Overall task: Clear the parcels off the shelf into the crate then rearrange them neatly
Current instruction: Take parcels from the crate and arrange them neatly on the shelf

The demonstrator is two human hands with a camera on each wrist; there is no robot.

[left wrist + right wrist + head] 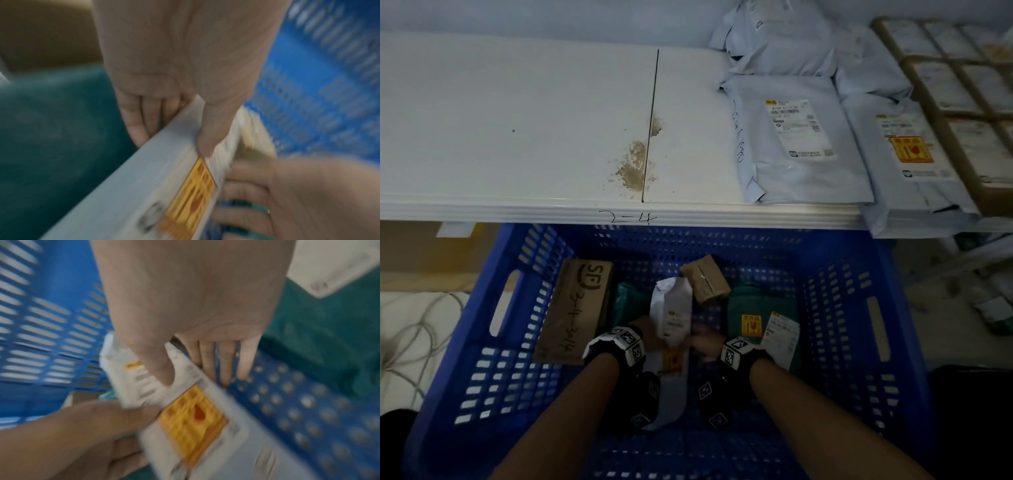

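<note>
A long white parcel (673, 308) with an orange sticker stands tilted in the middle of the blue crate (493, 342), and both hands hold it. My left hand (650, 337) pinches its left edge, thumb on top and fingers behind (172, 142). My right hand (705, 342) pinches the right edge, thumb on the label (197, 381). In the crate also lie a brown SF envelope (575, 308), a small brown box (705, 279) and teal bags (753, 308). Pale mailer bags (791, 144) lie on the white shelf (517, 120) at the right.
A wooden-framed rack (962, 85) stands at the shelf's far right, beside another mailer (907, 154) that overhangs the shelf edge. Grey cables (414, 325) lie on the floor left of the crate. The shelf edge reads "2-4".
</note>
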